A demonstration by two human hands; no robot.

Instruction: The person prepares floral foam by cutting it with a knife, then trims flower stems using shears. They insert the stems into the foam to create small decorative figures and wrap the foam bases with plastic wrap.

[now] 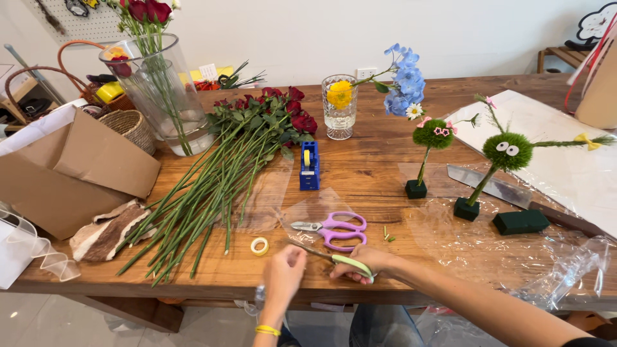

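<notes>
Scissors [344, 260] with green handles sit gripped in the right hand [360, 262] at lower centre of the counter [373, 173]; left hand [283, 270] pinches something hidden beside the blades.

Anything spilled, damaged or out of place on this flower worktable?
Nothing spilled or broken. Small oddities: cut stem bits lie loose beside the purple scissors, and crumpled clear wrap hangs over the table edge at right. The right hand holds green-handled scissors near the left hand.
</notes>
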